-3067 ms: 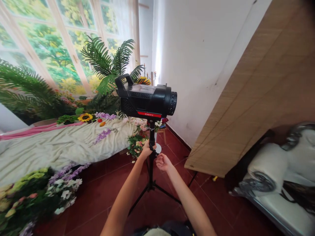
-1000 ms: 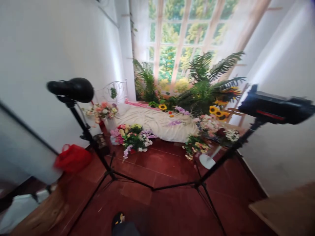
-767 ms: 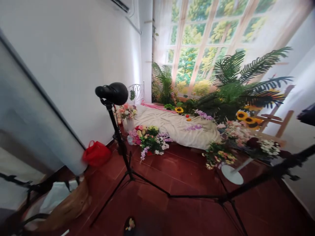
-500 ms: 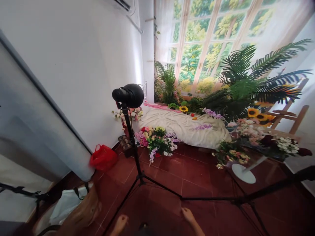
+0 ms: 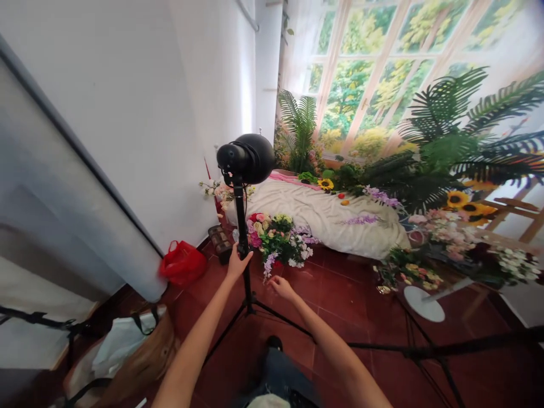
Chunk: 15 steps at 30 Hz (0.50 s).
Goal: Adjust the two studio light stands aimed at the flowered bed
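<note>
Ahead of me stands a black studio light on an upright light stand, its tripod legs spread on the floor. My left hand is closed around the stand's pole, below the lamp. To the right of the pole, apart from it, my right hand hangs in the air with loosely bent fingers and nothing in it. Just behind the pole is a bunch of artificial flowers in pink, cream, white and purple.
A red plastic bag lies by the left wall, and a brown bag stands nearer. Dark stand legs cross the floor at right. A cream-draped bed, palm leaves and a white round base are farther off.
Both my hands have risen forward from the bottom of the view. My left hand has taken hold of the light stand's pole; my right has come near it. The view has shifted closer.
</note>
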Motion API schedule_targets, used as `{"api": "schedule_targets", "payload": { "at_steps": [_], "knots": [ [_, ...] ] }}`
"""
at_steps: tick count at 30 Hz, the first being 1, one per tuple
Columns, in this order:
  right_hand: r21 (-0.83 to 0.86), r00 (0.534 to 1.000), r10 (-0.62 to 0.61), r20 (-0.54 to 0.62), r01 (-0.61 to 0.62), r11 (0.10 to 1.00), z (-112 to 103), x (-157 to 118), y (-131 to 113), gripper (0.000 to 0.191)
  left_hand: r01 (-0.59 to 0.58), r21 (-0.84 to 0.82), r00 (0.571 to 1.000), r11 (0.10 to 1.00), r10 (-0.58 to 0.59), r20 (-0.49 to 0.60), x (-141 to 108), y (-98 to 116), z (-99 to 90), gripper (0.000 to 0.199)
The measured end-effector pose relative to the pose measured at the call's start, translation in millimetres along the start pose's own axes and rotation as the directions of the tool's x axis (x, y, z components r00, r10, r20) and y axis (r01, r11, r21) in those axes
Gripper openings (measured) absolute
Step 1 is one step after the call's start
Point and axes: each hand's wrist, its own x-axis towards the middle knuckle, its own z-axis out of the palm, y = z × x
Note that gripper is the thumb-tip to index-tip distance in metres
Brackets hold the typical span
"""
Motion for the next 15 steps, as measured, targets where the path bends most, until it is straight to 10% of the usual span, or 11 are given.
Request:
{"api": "schedule_targets", "payload": {
  "at_steps": [6,10,15],
  "knots": [
    [-0.469,0.845,-0.497,0.197,0.526,0.709,-23.3,93.7,-132.7,0.054,-0.071,-0.009,0.994,0.997,0.07,-0.081,16.5,18.7,9.1,0.029],
    [-0.745,0.793,-0.341,0.505,0.6,0.292,-18.6,123.7,-181.4,0.044,-0.073,-0.023,0.99,0.997,0.07,-0.122,23.5,19.0,12.5,0.021],
    [-0.756,0.765,-0.271,0.584,0.634,0.163,-17.8,137.3,-190.3,0.024,-0.05,-0.034,0.985,0.998,0.043,-0.165,24.9,14.7,15.4,0.021]
  ]
}}
